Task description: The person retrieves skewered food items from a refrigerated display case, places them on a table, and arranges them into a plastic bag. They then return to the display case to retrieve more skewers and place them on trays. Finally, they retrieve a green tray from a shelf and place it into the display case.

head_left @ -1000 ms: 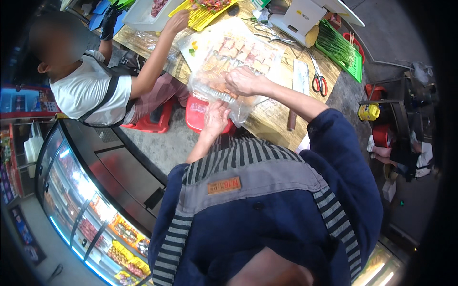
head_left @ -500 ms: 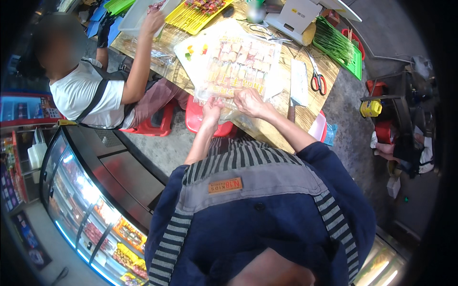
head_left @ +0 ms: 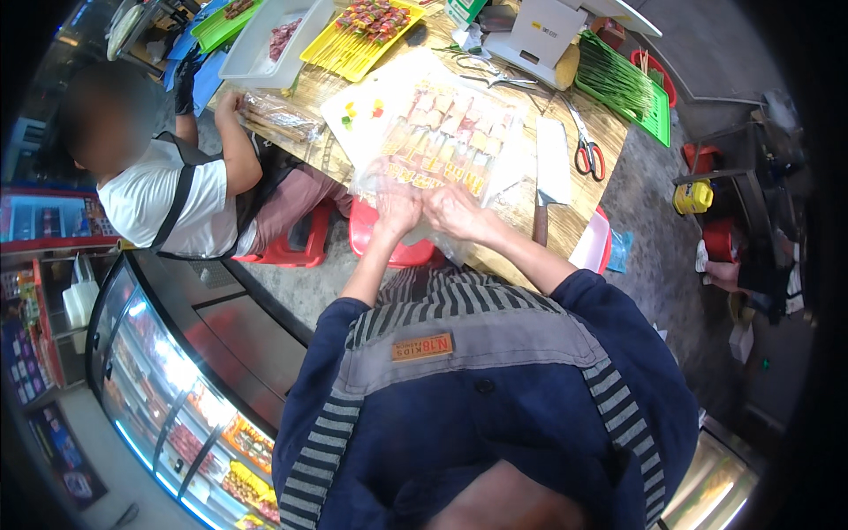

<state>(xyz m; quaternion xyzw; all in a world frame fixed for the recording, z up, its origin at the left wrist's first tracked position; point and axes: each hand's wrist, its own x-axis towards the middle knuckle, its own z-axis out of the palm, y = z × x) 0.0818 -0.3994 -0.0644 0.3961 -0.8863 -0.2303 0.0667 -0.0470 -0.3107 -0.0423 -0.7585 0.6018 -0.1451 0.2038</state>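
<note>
Clear printed bag [head_left: 446, 146], pinched two-handed
Left hand [head_left: 399, 209] and right hand [head_left: 455, 212] grip its near end; long axis slants near-left to far-right.

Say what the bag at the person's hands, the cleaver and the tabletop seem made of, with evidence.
Bag: probably thin, glossy plastic film; it is see-through, creased and catches light.
Cleaver blade: likely smooth steel, being flat and silvery; the brown handle may be wood.
Tabletop: apparently smooth wood, given its yellowish, streaked pattern, though printed laminate is possible.
</note>
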